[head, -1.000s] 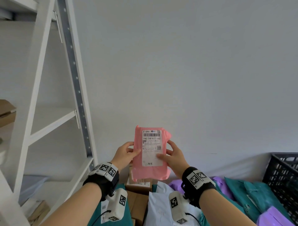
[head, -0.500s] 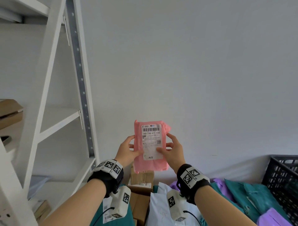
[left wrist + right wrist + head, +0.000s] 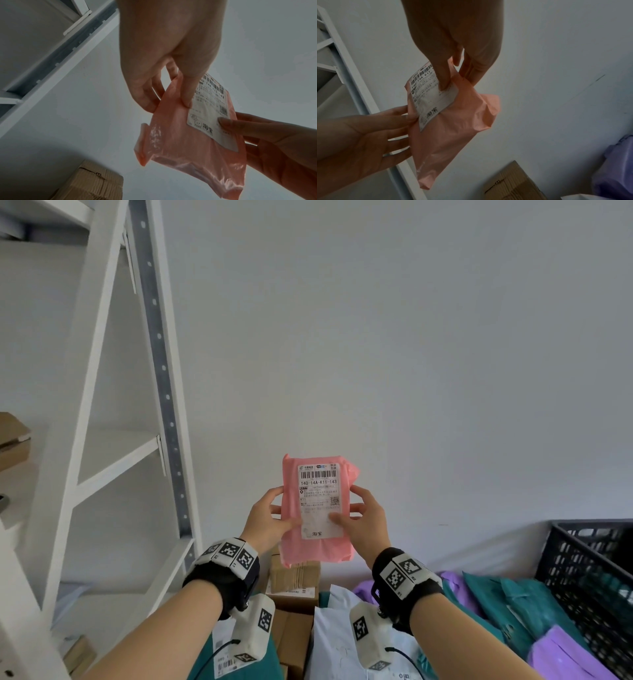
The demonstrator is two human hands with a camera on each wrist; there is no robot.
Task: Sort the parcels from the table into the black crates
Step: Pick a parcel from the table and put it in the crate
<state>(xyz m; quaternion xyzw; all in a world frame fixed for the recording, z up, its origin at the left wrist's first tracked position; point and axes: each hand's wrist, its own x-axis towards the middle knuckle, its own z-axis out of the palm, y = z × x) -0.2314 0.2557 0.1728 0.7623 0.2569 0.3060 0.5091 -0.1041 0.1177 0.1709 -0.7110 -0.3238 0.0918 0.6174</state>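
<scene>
1. Pink parcel [image 3: 317, 510] held upright, high above the worktop; left hand [image 3: 270, 517] and right hand [image 3: 366, 517] each pinch a side edge.
2. Looks light, soft and slick; grip at the edges, clear of the label [image 3: 319, 499].
3. Below: cardboard boxes [image 3: 295, 580], teal and purple mailers [image 3: 513, 607].
4. Black crate [image 3: 589, 570] far right; path looks unobstructed.

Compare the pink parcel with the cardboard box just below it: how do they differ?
The pink parcel is a soft, glossy plastic mailer; the cardboard box is stiff and brown. The parcel is held upright in the air, pinched at its sides by the left hand and right hand; the box sits in the pile, untouched. The parcel's label faces the head camera; the box's label is on its lower front. Both carry barcoded labels.
</scene>
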